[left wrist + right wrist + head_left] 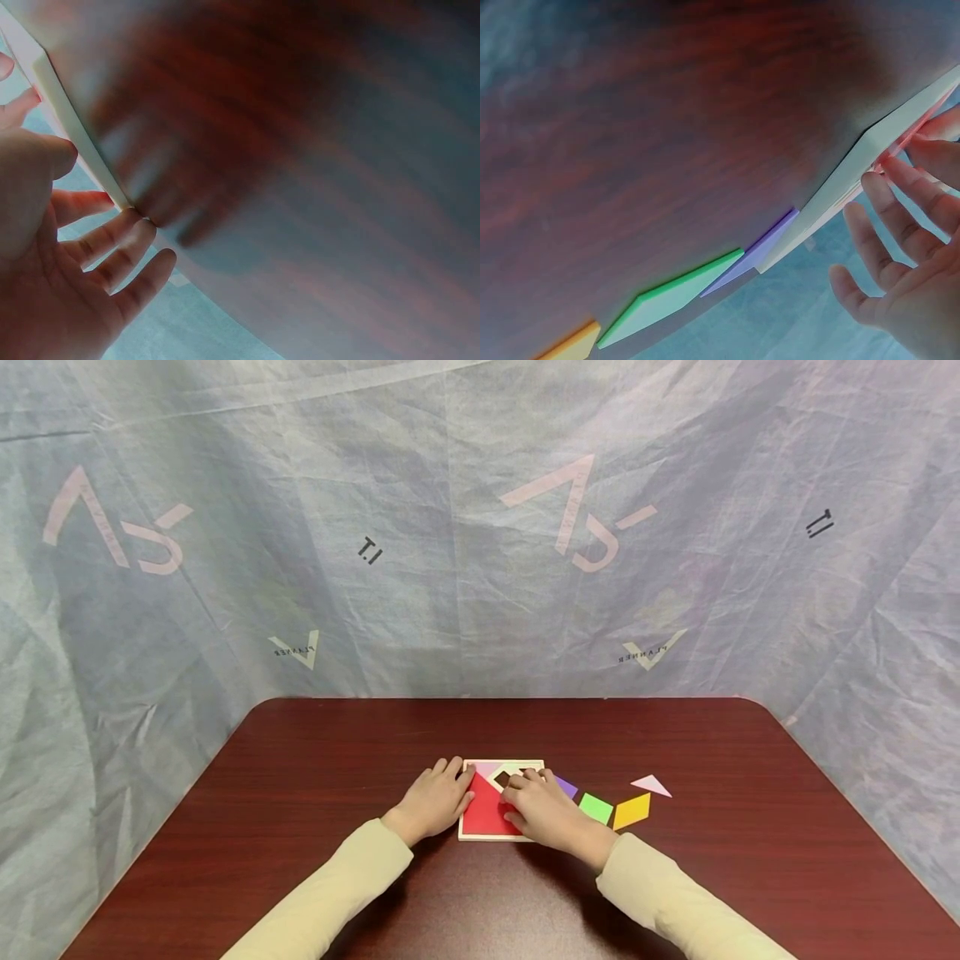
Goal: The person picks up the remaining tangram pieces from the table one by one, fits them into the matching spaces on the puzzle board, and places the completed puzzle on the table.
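Observation:
A square, pale-rimmed puzzle tray lies on the table, with a large red area and a pink triangle inside it. My left hand rests at the tray's left side, thumb and fingertips touching its edge, fingers fairly straight. Over the tray's right half, my right hand has its thumb and fingertips down on the red surface. Its fingers are loosely bent in the right wrist view, and it hides much of that half. Beside the tray lies a purple piece, partly covered by the right hand.
Farther right on the dark red wooden table lie a green square, a yellow parallelogram and a pale pink triangle. Grey cloth with printed marks hangs behind and beside the table.

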The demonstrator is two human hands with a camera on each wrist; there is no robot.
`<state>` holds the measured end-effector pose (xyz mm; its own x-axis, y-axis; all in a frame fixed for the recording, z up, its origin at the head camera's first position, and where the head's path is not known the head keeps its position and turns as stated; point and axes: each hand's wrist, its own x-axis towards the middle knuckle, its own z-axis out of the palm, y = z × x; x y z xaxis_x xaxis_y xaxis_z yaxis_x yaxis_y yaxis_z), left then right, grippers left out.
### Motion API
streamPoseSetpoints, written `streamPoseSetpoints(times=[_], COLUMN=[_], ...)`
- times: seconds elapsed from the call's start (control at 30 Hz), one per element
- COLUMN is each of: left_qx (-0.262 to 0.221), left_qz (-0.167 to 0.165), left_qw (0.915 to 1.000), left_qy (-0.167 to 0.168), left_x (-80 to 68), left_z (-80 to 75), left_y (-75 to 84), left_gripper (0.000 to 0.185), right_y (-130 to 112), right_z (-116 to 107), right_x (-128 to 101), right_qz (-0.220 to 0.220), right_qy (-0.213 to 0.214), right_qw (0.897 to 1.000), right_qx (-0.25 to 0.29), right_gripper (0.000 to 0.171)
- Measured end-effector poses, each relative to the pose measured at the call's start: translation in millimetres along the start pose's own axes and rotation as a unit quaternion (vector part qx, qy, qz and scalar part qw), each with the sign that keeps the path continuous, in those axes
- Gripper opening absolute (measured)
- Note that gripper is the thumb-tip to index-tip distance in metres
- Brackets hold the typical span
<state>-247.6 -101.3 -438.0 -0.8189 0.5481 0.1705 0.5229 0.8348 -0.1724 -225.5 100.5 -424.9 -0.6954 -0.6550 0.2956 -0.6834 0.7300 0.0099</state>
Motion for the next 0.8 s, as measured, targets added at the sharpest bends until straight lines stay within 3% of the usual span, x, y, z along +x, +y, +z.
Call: streamPoseSetpoints(times=[0.5,0.8], left_qx=[-0.003,-0.004], left_qz=[-0.002,-0.001], left_qw=[1.0,1.0], left_qy=[-0.003,0.001], left_x=[0.9,0.5], left_z=[0.1,0.5], left_y=[-0.9,-0.1], left_gripper=[0.043,0.043], right_y=[3.3,8.7], right_z=[-1.5,-2.9], right_x=[-3.9,-7.3], right_qz=[-0.011,0.0], right_qy=[-0.007,0.009], right_qw=[1.0,1.0], right_qx=[0.025,0.013], right_gripper=[0.011,0.014])
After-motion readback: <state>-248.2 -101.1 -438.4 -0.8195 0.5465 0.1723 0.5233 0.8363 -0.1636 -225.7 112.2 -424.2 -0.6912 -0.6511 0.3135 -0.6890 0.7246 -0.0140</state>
